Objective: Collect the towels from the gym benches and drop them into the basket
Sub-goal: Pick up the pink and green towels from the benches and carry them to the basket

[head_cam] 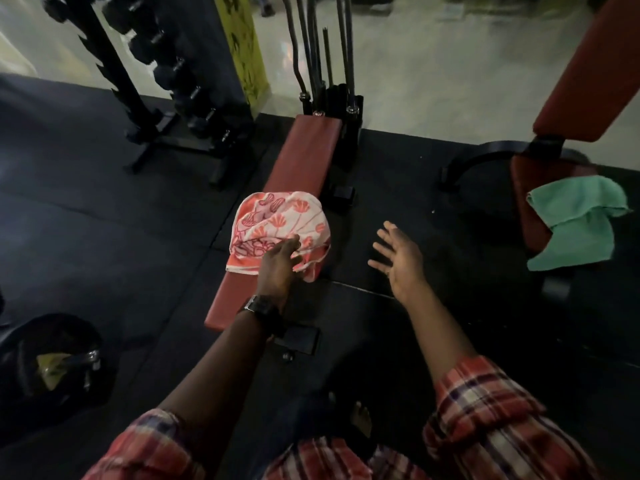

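Note:
A pink and white patterned towel (277,226) lies crumpled on the flat red bench (304,147) in the middle of the view. My left hand (278,266) lies on the near edge of this towel, fingers on the cloth; whether they pinch it I cannot tell. To the right of the bench my right hand (398,258) hovers over the black floor, palm open and fingers spread, holding nothing. A green towel (578,223) hangs over the seat of a red bench (526,216) at the far right. A dark basket (20,362) stands at the lower left, something yellowish inside.
A dumbbell rack (166,81) stands at the back left, and a holder with several steel bars (322,64) rises behind the flat bench. The right bench has a raised red backrest (588,71). Black rubber flooring (104,237) surrounds the benches. My bare foot (360,417) shows below.

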`<control>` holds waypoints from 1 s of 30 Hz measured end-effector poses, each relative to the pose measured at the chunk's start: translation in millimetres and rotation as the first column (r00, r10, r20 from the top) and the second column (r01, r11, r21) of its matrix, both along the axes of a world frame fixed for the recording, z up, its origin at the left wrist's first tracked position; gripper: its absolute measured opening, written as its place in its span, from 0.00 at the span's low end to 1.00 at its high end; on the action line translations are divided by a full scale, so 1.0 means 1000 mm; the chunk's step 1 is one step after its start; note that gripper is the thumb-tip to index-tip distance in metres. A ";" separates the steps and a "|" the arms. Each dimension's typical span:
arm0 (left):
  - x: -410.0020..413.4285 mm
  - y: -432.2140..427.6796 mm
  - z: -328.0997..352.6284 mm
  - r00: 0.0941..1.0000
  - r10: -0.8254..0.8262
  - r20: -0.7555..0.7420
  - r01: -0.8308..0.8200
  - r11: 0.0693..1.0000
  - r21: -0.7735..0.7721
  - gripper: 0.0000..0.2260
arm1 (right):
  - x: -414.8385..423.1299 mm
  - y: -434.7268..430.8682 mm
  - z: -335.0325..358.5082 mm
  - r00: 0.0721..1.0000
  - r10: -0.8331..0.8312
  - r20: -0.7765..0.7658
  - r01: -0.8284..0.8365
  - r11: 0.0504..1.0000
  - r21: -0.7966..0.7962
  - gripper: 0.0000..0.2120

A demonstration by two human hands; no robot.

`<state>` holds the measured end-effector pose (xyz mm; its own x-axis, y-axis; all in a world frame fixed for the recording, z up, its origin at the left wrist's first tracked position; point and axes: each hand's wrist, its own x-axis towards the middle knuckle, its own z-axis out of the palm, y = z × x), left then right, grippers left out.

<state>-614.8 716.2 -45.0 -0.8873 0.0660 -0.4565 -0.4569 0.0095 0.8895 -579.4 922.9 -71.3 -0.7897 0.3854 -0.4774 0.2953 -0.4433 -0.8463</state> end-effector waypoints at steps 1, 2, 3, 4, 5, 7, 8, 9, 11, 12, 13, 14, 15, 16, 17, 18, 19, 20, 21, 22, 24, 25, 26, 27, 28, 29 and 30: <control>-0.016 0.005 -0.007 1.000 0.001 0.007 -0.001 1.000 -0.022 0.12 | -0.016 0.004 -0.004 1.000 0.007 0.003 -0.007 1.000 0.005 0.20; -0.031 0.009 -0.014 1.000 -0.004 0.016 0.004 0.999 -0.054 0.14 | -0.031 0.008 -0.008 1.000 0.017 0.010 -0.017 1.000 0.008 0.21; -0.052 0.014 -0.027 1.000 -0.006 0.030 0.008 0.997 -0.082 0.16 | -0.052 0.012 -0.015 0.999 0.030 0.021 -0.030 1.000 0.008 0.21; -0.069 0.017 -0.040 0.998 -0.014 0.061 0.021 0.994 -0.110 0.17 | -0.069 0.015 -0.022 0.999 0.034 0.041 -0.034 0.999 0.005 0.21; -0.084 0.020 -0.055 0.995 -0.014 0.098 0.027 0.991 -0.133 0.17 | -0.083 0.017 -0.030 0.997 0.037 0.062 -0.038 0.999 0.007 0.21; -0.119 0.024 -0.087 0.981 0.015 0.193 0.018 0.986 -0.164 0.18 | -0.115 0.022 -0.048 0.993 0.050 0.111 -0.051 0.999 0.009 0.21; -0.145 0.026 -0.107 0.969 0.046 0.242 -0.002 0.984 -0.177 0.19 | -0.138 0.025 -0.059 0.989 0.061 0.138 -0.064 0.998 0.016 0.20; -0.156 0.027 -0.118 0.957 0.080 0.280 -0.029 0.983 -0.184 0.21 | -0.145 0.027 -0.066 0.985 0.071 0.158 -0.074 0.997 0.018 0.20; -0.190 0.029 -0.149 0.918 0.125 0.377 -0.066 0.984 -0.167 0.22 | -0.174 0.032 -0.082 0.973 0.098 0.208 -0.105 0.994 0.024 0.20; -0.205 0.030 -0.161 0.891 0.145 0.431 -0.101 0.987 -0.124 0.22 | -0.189 0.035 -0.090 0.963 0.116 0.242 -0.126 0.992 0.026 0.19; -0.220 0.031 -0.175 0.863 0.153 0.481 -0.140 0.988 -0.065 0.22 | -0.207 0.038 -0.100 0.951 0.133 0.279 -0.145 0.989 0.023 0.19; -0.230 0.033 -0.183 0.842 0.151 0.518 -0.155 0.987 -0.036 0.22 | -0.220 0.042 -0.105 0.941 0.143 0.308 -0.158 0.987 0.023 0.19; -0.239 0.034 -0.192 0.828 0.161 0.537 -0.163 0.986 -0.043 0.22 | -0.231 0.046 -0.110 0.934 0.150 0.323 -0.166 0.986 0.024 0.19; -0.248 0.035 -0.199 0.817 0.177 0.549 -0.167 0.984 -0.070 0.23 | -0.241 0.049 -0.114 0.930 0.156 0.332 -0.172 0.985 0.021 0.19; -0.258 0.038 -0.208 0.800 0.188 0.570 -0.171 0.982 -0.083 0.23 | -0.254 0.052 -0.119 0.924 0.156 0.350 -0.173 0.985 0.018 0.19; -0.270 0.042 -0.214 0.780 0.194 0.595 -0.172 0.981 -0.094 0.22 | -0.265 0.055 -0.123 0.918 0.155 0.365 -0.170 0.985 0.010 0.18; -0.277 0.043 -0.220 0.779 0.215 0.588 -0.183 0.976 -0.114 0.21 | -0.271 0.056 -0.126 0.914 0.158 0.373 -0.172 0.985 0.005 0.18; -0.282 0.043 -0.224 0.786 0.221 0.578 -0.166 0.975 -0.147 0.20 | -0.276 0.057 -0.127 0.910 0.163 0.380 -0.176 0.984 0.002 0.18; -0.287 0.044 -0.229 0.791 0.256 0.555 -0.159 0.963 -0.218 0.18 | -0.283 0.059 -0.130 0.906 0.166 0.390 -0.181 0.984 0.001 0.18; -0.290 0.044 -0.231 0.802 0.301 0.515 -0.159 0.940 -0.302 0.16 | -0.287 0.059 -0.130 0.901 0.166 0.400 -0.181 0.984 -0.002 0.18; -0.298 0.049 -0.225 0.822 0.345 0.453 -0.178 0.911 -0.371 0.13 | -0.295 0.060 -0.131 0.894 0.173 0.413 -0.183 0.983 -0.017 0.19; -0.303 0.051 -0.220 0.841 0.358 0.406 -0.195 0.900 -0.389 0.12 | -0.299 0.060 -0.131 0.894 0.179 0.411 -0.186 0.982 -0.024 0.19; -0.310 0.056 -0.214 0.847 0.365 0.387 -0.215 0.900 -0.379 0.13 | -0.304 0.061 -0.128 0.896 0.188 0.403 -0.192 0.981 -0.031 0.19; -0.315 0.062 -0.209 0.853 0.364 0.375 -0.220 0.901 -0.374 0.14 | -0.308 0.063 -0.125 0.898 0.198 0.392 -0.201 0.979 -0.036 0.19; -0.322 0.068 -0.202 0.858 0.352 0.375 -0.211 0.906 -0.367 0.14 | -0.313 0.068 -0.121 0.903 0.205 0.377 -0.205 0.978 -0.042 0.19; -0.326 0.074 -0.198 0.859 0.345 0.379 -0.199 0.906 -0.374 0.13 | -0.316 0.072 -0.118 0.907 0.211 0.364 -0.209 0.977 -0.044 0.19; -0.326 0.077 -0.198 0.850 0.342 0.402 -0.180 0.904 -0.388 0.13 | -0.316 0.077 -0.115 0.909 0.209 0.359 -0.207 0.977 -0.047 0.19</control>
<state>-940.6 793.0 -242.8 -0.5396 -0.3608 -0.7607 -0.8307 0.0813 0.5507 -895.4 999.8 -186.8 -0.6254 0.2265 -0.7467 0.6657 -0.3444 -0.6620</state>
